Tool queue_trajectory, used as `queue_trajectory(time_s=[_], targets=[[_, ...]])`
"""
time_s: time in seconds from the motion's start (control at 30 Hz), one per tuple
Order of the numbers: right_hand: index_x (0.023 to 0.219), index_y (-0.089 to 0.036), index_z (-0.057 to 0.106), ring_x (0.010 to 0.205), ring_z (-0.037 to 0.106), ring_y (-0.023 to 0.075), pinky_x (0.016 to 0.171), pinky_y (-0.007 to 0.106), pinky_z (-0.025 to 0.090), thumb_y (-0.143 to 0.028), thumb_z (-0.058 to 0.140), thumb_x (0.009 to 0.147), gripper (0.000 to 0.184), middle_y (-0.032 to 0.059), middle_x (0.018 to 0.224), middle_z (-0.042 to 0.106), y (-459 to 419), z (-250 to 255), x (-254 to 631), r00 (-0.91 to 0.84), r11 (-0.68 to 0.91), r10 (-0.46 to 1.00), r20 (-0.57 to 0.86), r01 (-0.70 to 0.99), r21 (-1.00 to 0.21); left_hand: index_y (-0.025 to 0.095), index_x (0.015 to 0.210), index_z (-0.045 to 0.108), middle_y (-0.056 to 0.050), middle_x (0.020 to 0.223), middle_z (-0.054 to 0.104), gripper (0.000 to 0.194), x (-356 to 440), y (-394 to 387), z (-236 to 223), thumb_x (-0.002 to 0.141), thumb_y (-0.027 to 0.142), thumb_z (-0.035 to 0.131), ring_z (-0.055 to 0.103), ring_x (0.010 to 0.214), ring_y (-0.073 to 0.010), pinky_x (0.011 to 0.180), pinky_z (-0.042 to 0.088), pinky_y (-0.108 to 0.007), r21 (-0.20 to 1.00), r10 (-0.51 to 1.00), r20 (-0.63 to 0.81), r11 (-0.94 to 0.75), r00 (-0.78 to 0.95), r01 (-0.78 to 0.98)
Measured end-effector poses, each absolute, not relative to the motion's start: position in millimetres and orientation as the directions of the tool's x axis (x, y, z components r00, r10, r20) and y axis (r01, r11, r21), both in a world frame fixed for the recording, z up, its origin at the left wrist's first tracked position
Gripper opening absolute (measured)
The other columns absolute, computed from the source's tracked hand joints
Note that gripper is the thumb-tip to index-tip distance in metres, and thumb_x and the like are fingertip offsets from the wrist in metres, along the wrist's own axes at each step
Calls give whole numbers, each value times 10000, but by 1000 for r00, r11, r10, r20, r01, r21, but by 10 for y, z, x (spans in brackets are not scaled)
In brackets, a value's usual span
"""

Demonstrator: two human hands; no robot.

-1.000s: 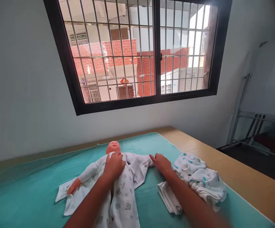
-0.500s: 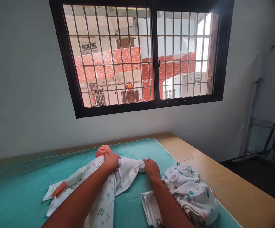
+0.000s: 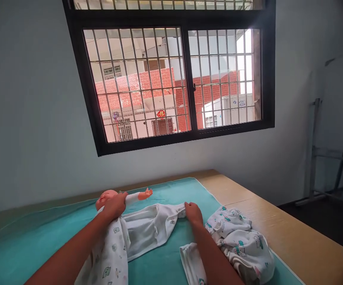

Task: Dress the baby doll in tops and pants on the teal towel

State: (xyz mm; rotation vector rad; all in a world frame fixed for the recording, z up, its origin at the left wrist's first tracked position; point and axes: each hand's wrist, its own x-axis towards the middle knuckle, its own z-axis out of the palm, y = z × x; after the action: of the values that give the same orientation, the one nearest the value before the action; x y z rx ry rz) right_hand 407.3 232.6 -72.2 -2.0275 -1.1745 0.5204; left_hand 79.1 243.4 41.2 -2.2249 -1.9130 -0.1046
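A baby doll (image 3: 106,196) lies on its back, its head turned up at the far side of a turquoise sheet (image 3: 147,269). My left hand (image 3: 116,206) is closed on the doll's shoulder beside the neck. One doll arm (image 3: 145,194) points right, outside the jacket's sleeve, its upper part in white. Between my hands spreads a white baby jacket (image 3: 147,229) with small animal prints, its front open. The fingers of my right hand (image 3: 193,213) pinch the end of its sleeve, pulled out straight. My left forearm covers much of the doll's body.
Crumpled white printed baby clothes (image 3: 242,241) lie right of my right forearm. A folded white cloth (image 3: 192,259) is partly under that forearm. The wooden tabletop (image 3: 266,209) shows along the right edge. Behind stand a wall and a barred window (image 3: 189,134); a metal stand (image 3: 312,158) is at right.
The jacket sleeve has come off the doll's arm, which now shows bare-handed behind it. The doll and my left hand have shifted left. My right hand still holds the sleeve end.
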Motion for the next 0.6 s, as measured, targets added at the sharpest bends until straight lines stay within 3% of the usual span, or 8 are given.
queue_trajectory(time_s=[0.1, 0.23, 0.4, 0.5, 0.6], targets=[[763, -188, 649, 822, 657, 225, 629, 271, 392, -358, 384, 913, 349, 106, 885, 716, 2296, -727, 4022, 471, -283, 881, 50, 608, -742, 194, 976, 592, -100, 1059, 650, 321, 1012, 2414, 338, 783, 30, 394, 617, 938, -226, 784, 429, -339, -142, 942, 188, -253, 277, 957], [793, -180, 635, 835, 649, 233, 642, 279, 389, -329, 400, 900, 299, 109, 896, 708, 2282, -745, 4002, 461, -255, 882, 102, 647, -719, 179, 980, 606, -110, 1048, 653, 312, 1307, 2425, 173, 744, 23, 475, 608, 989, -257, 854, 431, -378, -142, 920, 157, -339, 359, 930], [1042, -151, 579, 929, 617, 229, 713, 282, 406, -305, 397, 899, 278, 134, 1051, 651, 2249, -689, 3966, 492, -211, 842, 223, 679, -703, 199, 1035, 615, -100, 1101, 653, 260, 1328, 2314, 50, 822, 124, 488, 610, 1029, -248, 887, 437, -370, -26, 922, 195, -335, 333, 942], [1068, -169, 542, 928, 589, 210, 762, 285, 408, -310, 371, 923, 265, 116, 1094, 614, 2196, -592, 3761, 435, -12, 790, 431, 715, -699, 216, 1202, 548, -88, 1260, 596, 320, 1060, 2117, -8, 908, 265, 430, 562, 1128, -223, 937, 420, -336, 74, 922, 301, -279, 246, 957], [973, -188, 558, 814, 586, 185, 762, 289, 433, -345, 424, 919, 214, 71, 963, 631, 2092, -523, 3321, 182, 324, 822, 540, 630, -706, 208, 1112, 580, -72, 1194, 623, 283, 701, 1934, -111, 926, 313, 395, 555, 1102, -215, 946, 418, -334, 280, 888, 446, -256, 111, 925]])
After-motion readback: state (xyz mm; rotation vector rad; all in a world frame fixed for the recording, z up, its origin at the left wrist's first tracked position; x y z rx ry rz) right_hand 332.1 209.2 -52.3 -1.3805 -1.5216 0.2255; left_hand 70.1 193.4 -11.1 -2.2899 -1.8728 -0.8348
